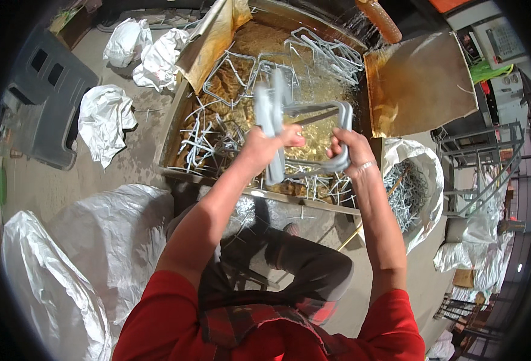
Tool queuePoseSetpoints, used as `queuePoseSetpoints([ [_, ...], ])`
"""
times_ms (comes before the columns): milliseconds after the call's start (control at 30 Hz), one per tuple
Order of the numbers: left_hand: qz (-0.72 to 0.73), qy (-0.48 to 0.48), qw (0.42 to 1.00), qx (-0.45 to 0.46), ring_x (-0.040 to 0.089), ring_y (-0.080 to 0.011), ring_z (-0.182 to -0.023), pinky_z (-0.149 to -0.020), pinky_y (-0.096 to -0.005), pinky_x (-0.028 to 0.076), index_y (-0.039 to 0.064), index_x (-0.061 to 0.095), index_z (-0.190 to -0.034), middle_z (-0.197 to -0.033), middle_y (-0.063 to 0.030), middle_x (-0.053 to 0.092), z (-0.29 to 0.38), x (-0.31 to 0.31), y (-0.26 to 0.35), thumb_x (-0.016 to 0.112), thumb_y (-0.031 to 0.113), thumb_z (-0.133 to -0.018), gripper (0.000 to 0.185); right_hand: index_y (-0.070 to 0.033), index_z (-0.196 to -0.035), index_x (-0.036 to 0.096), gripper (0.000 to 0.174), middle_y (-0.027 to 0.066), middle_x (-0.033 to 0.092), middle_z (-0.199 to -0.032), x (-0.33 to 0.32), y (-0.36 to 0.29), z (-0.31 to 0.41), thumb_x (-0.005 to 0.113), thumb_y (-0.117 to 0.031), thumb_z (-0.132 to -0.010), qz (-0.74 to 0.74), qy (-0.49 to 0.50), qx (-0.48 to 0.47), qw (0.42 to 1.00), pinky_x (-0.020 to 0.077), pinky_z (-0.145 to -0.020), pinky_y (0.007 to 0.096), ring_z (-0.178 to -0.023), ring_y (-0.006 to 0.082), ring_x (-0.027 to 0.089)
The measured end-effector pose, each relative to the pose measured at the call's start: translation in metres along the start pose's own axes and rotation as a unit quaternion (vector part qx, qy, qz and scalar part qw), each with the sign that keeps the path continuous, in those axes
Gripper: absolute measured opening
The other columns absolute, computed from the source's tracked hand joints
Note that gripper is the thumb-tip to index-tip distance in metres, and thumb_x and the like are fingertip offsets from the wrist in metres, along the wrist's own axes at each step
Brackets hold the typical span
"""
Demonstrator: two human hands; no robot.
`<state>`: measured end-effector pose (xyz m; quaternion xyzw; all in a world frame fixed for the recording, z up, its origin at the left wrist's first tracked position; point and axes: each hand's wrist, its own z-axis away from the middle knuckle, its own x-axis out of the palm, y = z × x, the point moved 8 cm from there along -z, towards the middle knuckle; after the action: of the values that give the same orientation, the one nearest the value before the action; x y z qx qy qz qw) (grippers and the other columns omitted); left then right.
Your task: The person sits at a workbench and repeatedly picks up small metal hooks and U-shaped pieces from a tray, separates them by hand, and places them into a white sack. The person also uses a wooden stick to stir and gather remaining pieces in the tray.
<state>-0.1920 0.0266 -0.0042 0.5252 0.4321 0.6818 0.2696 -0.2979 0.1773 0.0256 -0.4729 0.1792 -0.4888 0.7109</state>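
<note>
Above a water-filled metal trough (258, 191), my left hand (272, 142) grips a bundle of bent grey metal rods, blurred by motion. Closed around the right side of the squared metal frames (347, 117) is my right hand (350, 146). The frames span the gap between both hands; whether they are joined to the left bundle I cannot tell. More bent metal frames (272, 74) lie in the water behind my left hand, and another pile (333, 56) sits in the far right corner. Small pronged metal pieces (197, 144) are heaped in the trough's near left part.
Right of the trough stands a white sack (432, 180) full of small metal pieces (405, 194). Large white sacks (112, 239) lie near left; crumpled ones (105, 119) lie beyond, beside a grey plastic stool (51, 94). Stained sheets (419, 85) rise at the trough's edges. Water falls beside a brownish hose (380, 20).
</note>
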Motion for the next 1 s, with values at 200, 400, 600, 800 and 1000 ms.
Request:
queuePoseSetpoints([
  [200,0.127,0.162,0.975,-0.086,0.060,-0.0190,-0.072,-0.063,-0.0321,0.051,-0.005,0.049,-0.116,-0.112,-0.0212,0.055,-0.009,-0.053,-0.013,0.057,0.054,-0.080,0.070,-0.001,-0.086,0.053,0.025,0.0040,0.057,-0.063,0.044,-0.017,0.064,0.072,-0.013,-0.076,0.277,-0.040,-0.199,0.939,0.0466,-0.048,0.0241,-0.050,0.0115,0.054],
  [400,0.295,0.012,0.951,-0.095,0.060,-0.0194,-0.074,-0.073,-0.0330,0.052,-0.002,0.047,-0.118,-0.093,-0.0107,0.060,0.000,-0.029,0.002,0.072,0.033,-0.075,0.061,-0.003,-0.095,0.056,0.038,0.0107,0.060,-0.066,0.093,0.055,0.088,0.076,-0.026,-0.071,0.590,-0.209,-0.278,0.728,0.0480,-0.054,0.0312,-0.058,0.0246,0.061],
  [600,0.248,-0.013,0.966,-0.076,0.058,-0.0134,-0.066,-0.059,-0.0285,0.050,0.000,0.045,-0.122,-0.099,-0.0117,0.059,0.015,-0.018,0.018,0.063,0.010,-0.076,0.050,0.005,-0.126,0.040,0.067,0.0225,0.051,-0.121,0.034,0.052,0.080,0.071,-0.027,-0.077,0.501,-0.100,-0.159,0.845,0.0406,-0.094,0.0374,-0.111,0.0316,0.051],
  [800,0.423,-0.286,0.859,-0.042,0.055,-0.0140,-0.050,-0.047,-0.0286,0.047,0.006,0.030,-0.137,-0.102,-0.0097,0.064,0.054,0.031,0.026,0.056,0.013,-0.076,0.067,0.006,-0.120,0.043,0.060,0.0170,0.059,-0.103,0.019,0.056,0.058,0.072,-0.021,-0.075,0.083,-0.079,-0.024,0.993,0.0484,-0.081,0.0348,-0.090,0.0241,0.060],
  [1000,0.293,-0.125,0.944,-0.091,0.061,-0.0159,-0.061,-0.054,-0.0277,0.052,0.001,0.045,-0.122,-0.096,-0.0115,0.063,0.100,0.025,0.047,0.062,0.016,-0.079,0.048,-0.002,-0.092,0.052,0.012,0.0059,0.054,-0.067,0.023,0.038,0.101,0.058,-0.009,-0.084,0.187,0.036,-0.140,0.972,0.0457,-0.047,0.0289,-0.052,0.0151,0.052],
])
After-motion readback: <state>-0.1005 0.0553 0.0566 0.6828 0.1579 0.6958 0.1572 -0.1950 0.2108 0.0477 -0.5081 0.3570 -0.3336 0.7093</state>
